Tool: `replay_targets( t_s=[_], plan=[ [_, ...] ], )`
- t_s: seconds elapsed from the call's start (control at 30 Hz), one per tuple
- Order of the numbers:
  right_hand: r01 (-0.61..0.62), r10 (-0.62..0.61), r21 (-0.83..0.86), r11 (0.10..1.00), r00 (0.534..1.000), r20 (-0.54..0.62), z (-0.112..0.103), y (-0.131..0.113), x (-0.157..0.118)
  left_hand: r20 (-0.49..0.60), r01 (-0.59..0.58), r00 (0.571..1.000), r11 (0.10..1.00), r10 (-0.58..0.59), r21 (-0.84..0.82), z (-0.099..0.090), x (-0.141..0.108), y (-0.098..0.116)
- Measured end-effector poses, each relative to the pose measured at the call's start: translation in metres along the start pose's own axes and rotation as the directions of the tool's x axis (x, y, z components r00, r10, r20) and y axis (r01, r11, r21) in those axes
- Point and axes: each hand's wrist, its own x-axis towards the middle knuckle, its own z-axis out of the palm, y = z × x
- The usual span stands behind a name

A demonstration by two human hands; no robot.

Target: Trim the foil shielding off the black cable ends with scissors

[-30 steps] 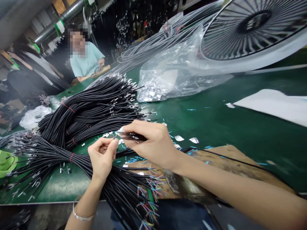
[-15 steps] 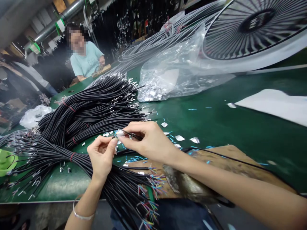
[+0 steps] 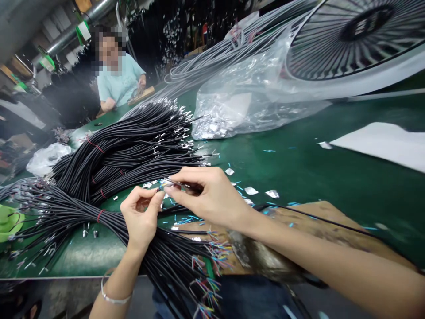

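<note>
My right hand (image 3: 215, 195) is closed in a pinch around a black cable (image 3: 175, 183), close to its end. My left hand (image 3: 140, 212) meets it fingertip to fingertip, thumb and forefinger pressed on the thin coloured wires (image 3: 162, 187) at that end; the fingers partly hide them. Under my left wrist runs a tied bundle of black cables (image 3: 116, 223), its coloured wire ends (image 3: 209, 288) fanned out at the near edge. Behind my hands lies a larger pile of black cables (image 3: 122, 146) with silvery tips, bound with red ties.
Foil scraps (image 3: 251, 191) and blue clippings (image 3: 186, 219) litter the green table (image 3: 282, 164). A wooden board (image 3: 318, 221) lies under my right forearm. Further back are a clear plastic bag (image 3: 229, 110), a fan (image 3: 358, 40) and grey cables (image 3: 199, 62). A co-worker (image 3: 119, 84) sits across.
A whitish bit seen between my fingertips earlier no longer shows; small coloured wires are visible there now. Both hands keep nearly the same place. The co-worker's arm has shifted slightly.
</note>
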Motion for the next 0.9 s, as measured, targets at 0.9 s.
replay_targets(
  t_s=[0.9],
  plan=[
    [-0.177, 0.176, 0.147, 0.973, 0.984, 0.017, 0.0016, -0.001, -0.0006, -0.074, -0.153, 0.983, 0.971, 0.169, 0.185, 0.0025, -0.004, -0.0053]
  ],
)
